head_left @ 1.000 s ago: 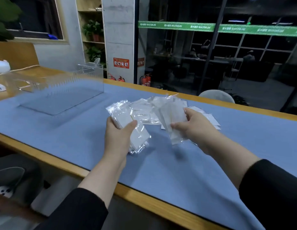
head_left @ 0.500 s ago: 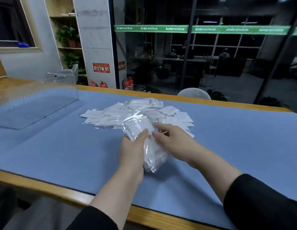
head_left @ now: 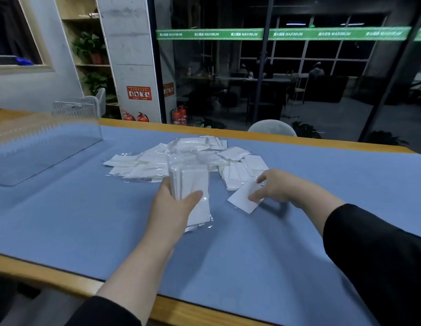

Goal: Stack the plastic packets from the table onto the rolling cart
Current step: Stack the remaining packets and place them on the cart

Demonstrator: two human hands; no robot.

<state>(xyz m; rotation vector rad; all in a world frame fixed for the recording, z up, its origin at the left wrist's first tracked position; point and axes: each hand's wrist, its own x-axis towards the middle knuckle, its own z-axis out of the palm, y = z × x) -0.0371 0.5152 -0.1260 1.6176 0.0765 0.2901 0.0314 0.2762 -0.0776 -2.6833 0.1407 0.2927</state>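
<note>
Right now the left hand (head_left: 174,203) grips a gathered bundle of packets (head_left: 193,194), thumb across the front face and fingers behind, with the bundle's lower end resting on the blue mat (head_left: 63,220). At about two o'clock from it, the right hand (head_left: 277,188) pinches a single packet (head_left: 242,198) by its far corner — the near corner looks to be touching the mat still. The loose heap of packets (head_left: 157,164) lies spread at twelve o'clock from the bundle, well short of the table's (head_left: 275,137) far wooden edge. A clear plastic box (head_left: 52,142) stands at ten o'clock. No rolling cart shows anywhere in view, so I cannot say where the stack will end up.

These packets look light and flat, with slick clear wrapping over something white and soft inside. I'd judge they slide over each other easily — a bundle held loosely would fan out or shed a few. The squeeze across the broad faces, as the left hand has it, seems the sound way to carry them; the sealed edges are thin and crinkly, fine for lifting one but poor for holding many. The single packet would probably bend if pinched only at a corner, though it hardly looks fragile.
</note>
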